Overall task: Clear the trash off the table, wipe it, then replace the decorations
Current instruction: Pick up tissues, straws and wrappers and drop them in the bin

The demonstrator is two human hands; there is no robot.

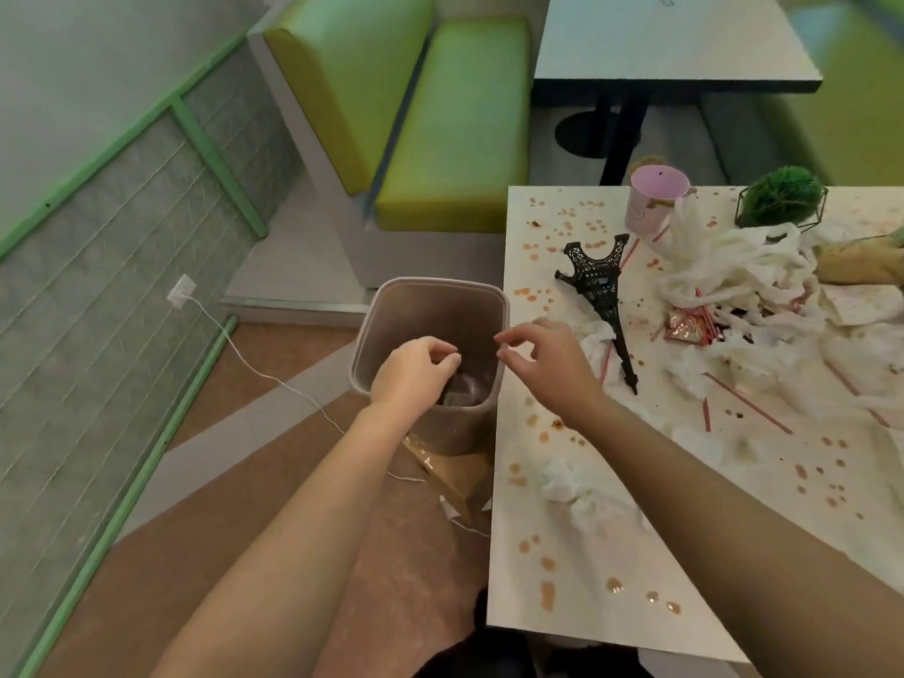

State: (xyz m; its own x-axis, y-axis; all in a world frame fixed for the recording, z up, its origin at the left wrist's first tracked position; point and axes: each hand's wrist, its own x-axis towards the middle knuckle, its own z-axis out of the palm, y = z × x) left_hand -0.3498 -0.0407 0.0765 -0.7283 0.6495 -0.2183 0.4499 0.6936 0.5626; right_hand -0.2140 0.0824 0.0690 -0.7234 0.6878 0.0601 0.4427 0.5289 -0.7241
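So both hands are over the trash bin [430,335], which sits on the floor right against the left edge of the table [562,555]. The left hand [416,369] hangs above the bin's opening with its fingers curled in loosely — I can't make out anything in them. The right hand [538,359] is at the bin's right rim, thumb and forefinger close together and the other fingers relaxed, and it looks empty too. There's some crumpled stuff at the bottom of the bin, too dim to say what.

The table is a mess: brownish sauce spots [548,589] all over, a crumpled tissue [572,482] near the front edge, a big heap of white napkins [743,271] further back, thin red straws [748,403] scattered around and a shiny red wrapper [685,330]. The decorations are there too — a black Eiffel Tower model [601,291] lying on its side, a pink cup [653,200] standing at the far edge and a green ball plant in a wire frame [782,198] to its right.
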